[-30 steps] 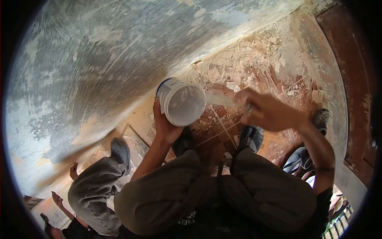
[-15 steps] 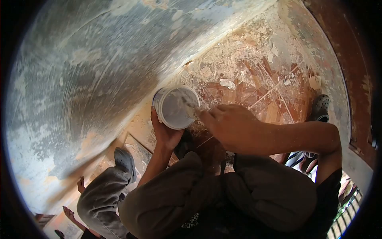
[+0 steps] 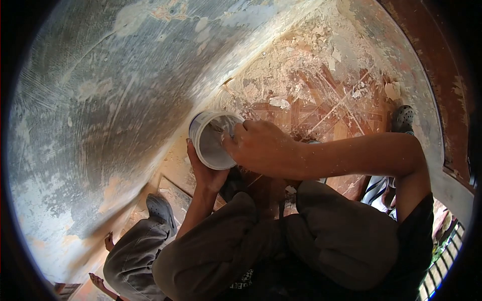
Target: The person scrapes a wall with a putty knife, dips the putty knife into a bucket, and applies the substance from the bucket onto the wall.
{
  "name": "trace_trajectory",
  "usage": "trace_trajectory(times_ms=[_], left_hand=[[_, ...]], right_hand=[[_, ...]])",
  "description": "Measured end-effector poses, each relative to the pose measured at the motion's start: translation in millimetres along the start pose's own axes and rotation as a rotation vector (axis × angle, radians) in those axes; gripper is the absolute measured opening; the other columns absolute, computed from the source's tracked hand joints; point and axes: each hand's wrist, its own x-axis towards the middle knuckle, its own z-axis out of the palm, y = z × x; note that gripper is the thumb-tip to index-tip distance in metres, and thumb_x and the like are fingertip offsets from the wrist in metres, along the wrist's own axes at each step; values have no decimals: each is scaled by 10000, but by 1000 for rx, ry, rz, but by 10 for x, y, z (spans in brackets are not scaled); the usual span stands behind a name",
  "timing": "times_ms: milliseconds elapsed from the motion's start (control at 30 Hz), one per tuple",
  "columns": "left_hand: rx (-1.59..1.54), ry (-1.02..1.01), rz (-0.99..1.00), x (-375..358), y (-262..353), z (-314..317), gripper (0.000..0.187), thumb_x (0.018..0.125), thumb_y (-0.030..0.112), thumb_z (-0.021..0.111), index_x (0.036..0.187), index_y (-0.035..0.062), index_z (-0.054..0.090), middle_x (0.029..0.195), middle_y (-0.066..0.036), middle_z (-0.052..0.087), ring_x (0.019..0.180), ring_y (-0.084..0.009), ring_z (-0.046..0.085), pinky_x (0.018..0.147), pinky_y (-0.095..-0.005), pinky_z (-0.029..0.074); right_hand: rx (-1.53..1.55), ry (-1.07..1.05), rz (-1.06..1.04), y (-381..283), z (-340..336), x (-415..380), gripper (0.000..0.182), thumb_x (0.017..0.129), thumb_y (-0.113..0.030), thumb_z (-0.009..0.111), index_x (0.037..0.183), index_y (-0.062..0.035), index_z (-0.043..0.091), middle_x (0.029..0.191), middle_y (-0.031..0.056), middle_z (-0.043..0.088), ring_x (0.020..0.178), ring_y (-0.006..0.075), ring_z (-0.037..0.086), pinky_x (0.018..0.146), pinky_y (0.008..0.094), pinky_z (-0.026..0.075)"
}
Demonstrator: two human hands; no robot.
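Note:
A white plastic tub (image 3: 217, 159) with greyish-white material inside is tilted above the floor, close to the wall. My left hand (image 3: 207, 173) supports it from below and at its left side, the fingers wrapped round it. At the tub's right rim, my right hand (image 3: 261, 148) is closed on a tool (image 3: 217, 127) whose end reaches inside the tub. Much of the tool is hidden by my fingers, so its full shape cannot be made out.
A scraped, patchy wall (image 3: 125, 90) fills the left. Plaster debris (image 3: 301, 60) covers part of the tiled floor (image 3: 341, 125). Another person's shoe (image 3: 159, 208) and hands (image 3: 96, 280) show at lower left; a perforated shoe (image 3: 403, 119) stands at right.
My right hand has moved left and slightly up, bringing the tool further into the tub. The tub has shifted slightly left and tilted more.

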Motion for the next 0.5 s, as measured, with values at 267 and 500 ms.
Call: trace_trajectory(times_ms=[267, 500], left_hand=[[54, -37, 69, -1, 28, -42, 703, 958, 638, 395, 1457, 144, 412, 1430, -92, 493, 1306, -283, 486, 1100, -452, 407], [54, 2, 141, -4, -12, 30, 706, 958, 631, 408, 1452, 126, 419, 1439, -94, 493, 1328, -276, 471, 1131, -457, 364]], right_hand=[[99, -181, 7, 108, 43, 56, 223, 767, -131, 651, 908, 41, 660, 823, 190, 663, 757, 309, 697, 602, 390, 560], [310, -195, 255, 10, 48, 101, 140, 756, -121, 647, 810, 7, 663, 747, 183, 685, 752, 349, 710, 656, 437, 565]])
